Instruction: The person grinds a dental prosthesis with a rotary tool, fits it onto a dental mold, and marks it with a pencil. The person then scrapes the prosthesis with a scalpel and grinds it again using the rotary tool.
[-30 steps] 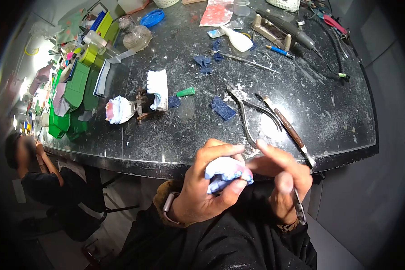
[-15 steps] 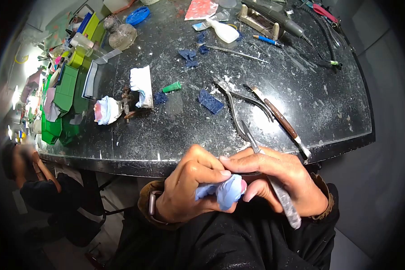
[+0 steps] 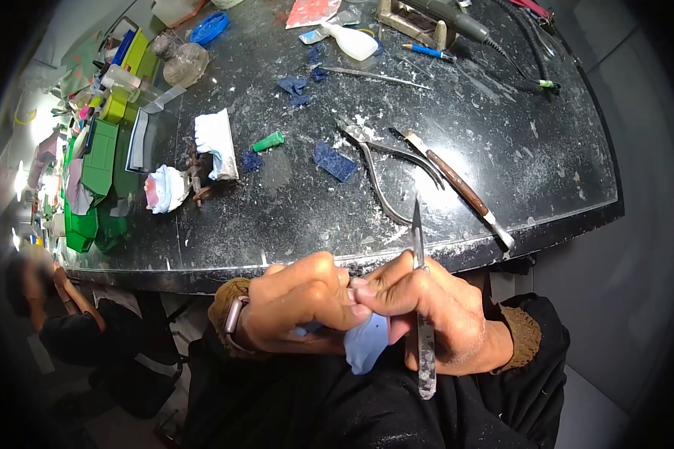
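My left hand [image 3: 296, 305] is wrapped round a light-blue, putty-like dental piece [image 3: 366, 346] with a pink part [image 3: 398, 328] on its right side. My right hand [image 3: 457, 318] grips a metal knife [image 3: 426, 363], its blade pointing up and away from me toward the bench. The thumbs and fingertips of both hands meet at the top of the blue piece. Much of the piece is hidden inside my left hand. Both hands are over my lap, just in front of the bench edge.
On the black bench [image 3: 277, 217] lie pliers [image 3: 372, 168], a wooden-handled knife [image 3: 460, 185], blue wax scraps [image 3: 334, 162] and a green tube [image 3: 269, 141]. Farther left stand a hinged white dental cast [image 3: 216, 142] and green bins [image 3: 99, 161]. Another person [image 3: 71, 322] sits at far left.
My right hand has turned the knife more upright and moved slightly left. The blue piece has tilted and sits lower. My fingertips are now pressed together above it. The view has shifted slightly.
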Tool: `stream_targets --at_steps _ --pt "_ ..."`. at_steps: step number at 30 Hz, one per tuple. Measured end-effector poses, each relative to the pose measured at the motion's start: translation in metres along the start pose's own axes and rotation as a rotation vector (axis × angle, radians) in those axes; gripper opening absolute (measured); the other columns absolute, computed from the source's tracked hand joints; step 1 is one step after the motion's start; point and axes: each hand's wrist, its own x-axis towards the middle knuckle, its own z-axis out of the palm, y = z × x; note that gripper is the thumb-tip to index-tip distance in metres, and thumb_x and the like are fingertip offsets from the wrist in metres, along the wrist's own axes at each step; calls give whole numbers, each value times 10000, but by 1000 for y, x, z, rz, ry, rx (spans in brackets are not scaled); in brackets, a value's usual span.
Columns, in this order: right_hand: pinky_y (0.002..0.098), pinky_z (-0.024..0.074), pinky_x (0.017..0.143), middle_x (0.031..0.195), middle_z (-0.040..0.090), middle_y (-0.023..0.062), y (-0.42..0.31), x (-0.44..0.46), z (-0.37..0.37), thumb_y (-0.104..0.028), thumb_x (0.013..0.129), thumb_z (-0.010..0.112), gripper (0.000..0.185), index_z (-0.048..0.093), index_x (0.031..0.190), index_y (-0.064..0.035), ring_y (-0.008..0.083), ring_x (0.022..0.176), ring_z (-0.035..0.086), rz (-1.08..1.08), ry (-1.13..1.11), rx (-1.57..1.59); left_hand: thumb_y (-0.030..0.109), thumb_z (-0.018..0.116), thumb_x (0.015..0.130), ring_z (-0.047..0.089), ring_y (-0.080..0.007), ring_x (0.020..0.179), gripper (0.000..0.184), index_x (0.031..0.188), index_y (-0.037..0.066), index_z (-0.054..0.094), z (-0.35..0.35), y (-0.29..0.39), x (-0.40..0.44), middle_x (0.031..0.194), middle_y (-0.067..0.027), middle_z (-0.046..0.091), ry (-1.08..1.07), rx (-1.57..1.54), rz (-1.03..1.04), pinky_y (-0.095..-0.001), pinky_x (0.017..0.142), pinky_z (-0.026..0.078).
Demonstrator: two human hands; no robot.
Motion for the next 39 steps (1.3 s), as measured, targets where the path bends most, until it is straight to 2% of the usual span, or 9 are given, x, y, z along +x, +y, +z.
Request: stream_targets --at_steps 4,10,12,14,18,23,35,37,39 --pt "325 477 622 858 515 148 9 2 7 230 647 531 422 524 1042 82 263 749 560 -45 100 -82 61 827 604 553 -122 616 296 820 56 624 1 -9 1 691 -52 531 91 37 -2 -238 516 442" --pt "328 505 684 946 575 155 -6 18 -7 -11 696 701 425 555 1088 62 264 830 603 -75 57 -284 57 824 609 627 -163 720 295 823 27 623 -1 1 10 797 -97 611 292 253 -24 -246 603 502" --pt "309 516 661 927 581 139 -14 20 -6 -16 681 713 410 576 1060 57 243 806 613 -90 38 -368 90 816 623 670 -221 795 329 882 7 632 -1 9 2 894 -145 653 240 255 -109 -289 633 546" --pt "266 515 586 885 585 92 -14 22 -6 -37 671 713 386 604 1037 18 185 749 616 -111 30 -408 92 797 651 677 -233 779 362 956 -10 630 -14 25 6 888 -139 661 -71 420 -165 -292 621 551" --pt "248 487 515 821 570 53 -14 23 -14 -54 677 694 388 595 1051 -24 153 679 598 -93 -68 -347 81 782 661 678 -242 747 380 981 -41 616 -12 23 1 878 -148 662 -7 312 -20 -281 599 551" --pt "296 479 513 835 543 97 -10 22 -8 33 690 655 349 554 1022 -2 206 678 593 -64 -101 -202 48 768 641 676 -228 704 368 958 -55 613 -15 15 2 868 -161 657 -67 261 74 -270 564 546" --pt "307 470 533 792 524 123 -4 7 13 47 650 655 348 538 977 37 226 668 570 -68 78 -294 45 749 619 635 -181 562 363 953 -33 630 -9 7 -2 767 -113 648 -60 279 114 -244 446 493" --pt "316 471 551 787 526 126 -3 5 13 33 662 660 351 540 993 34 234 678 572 -22 69 -280 61 754 626 619 -163 534 310 897 -23 629 -11 6 -2 748 -111 642 -205 221 -43 -244 428 472" --pt "325 473 581 784 524 128 0 9 4 9 692 666 340 541 1008 28 241 693 572 30 28 -251 78 757 643 604 -138 516 255 837 -12 618 -10 4 0 725 -105 634 -134 167 -121 -244 417 452"
